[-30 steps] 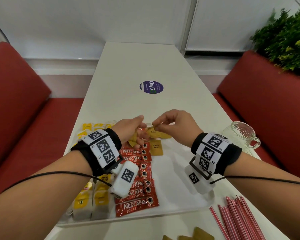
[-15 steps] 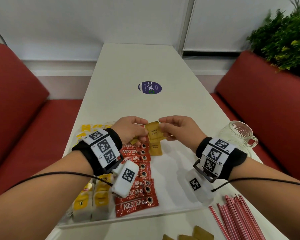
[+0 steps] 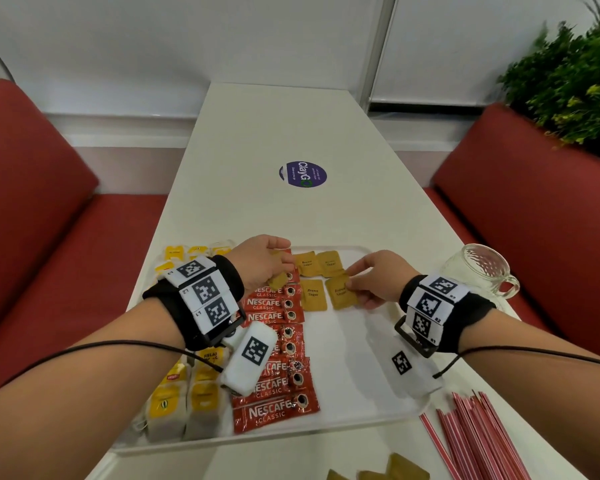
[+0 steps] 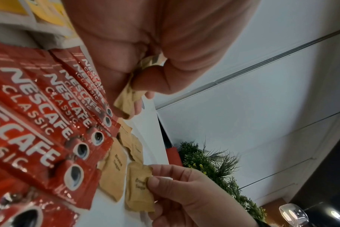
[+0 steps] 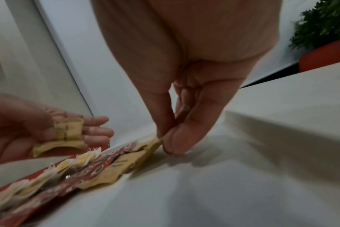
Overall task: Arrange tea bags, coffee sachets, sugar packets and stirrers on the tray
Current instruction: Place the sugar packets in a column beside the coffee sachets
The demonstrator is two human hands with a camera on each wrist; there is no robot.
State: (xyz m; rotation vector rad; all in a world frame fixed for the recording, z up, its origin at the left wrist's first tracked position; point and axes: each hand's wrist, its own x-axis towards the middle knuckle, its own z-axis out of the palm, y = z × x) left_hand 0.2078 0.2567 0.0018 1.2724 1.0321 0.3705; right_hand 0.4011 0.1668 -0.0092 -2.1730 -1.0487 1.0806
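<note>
A white tray [image 3: 368, 407] holds yellow tea bags [image 3: 182, 400] in its left part and red Nescafe coffee sachets [image 3: 274, 386] in a column beside them. Three brown sugar packets [image 3: 313, 294] lie flat at the tray's far end. My right hand [image 3: 374, 280] pinches a fourth brown sugar packet [image 3: 342, 293] [image 4: 139, 186] at its corner, low on the tray beside the others. My left hand [image 3: 264, 263] hovers over the top of the coffee column and holds a few more brown sugar packets [image 4: 129, 96] [image 5: 68, 130] in its curled fingers.
Red-and-white stirrers [image 3: 478, 441] lie on the white table [image 3: 291, 133] right of the tray. A glass mug [image 3: 478, 271] stands at the right edge. More brown packets [image 3: 395, 471] lie near the front edge. Red benches flank the table; a plant stands at the back right.
Both hands have dropped from mid-air towards the tray. The right hand took one sugar packet from the left hand's bundle and brought it down beside the packets lying there.
</note>
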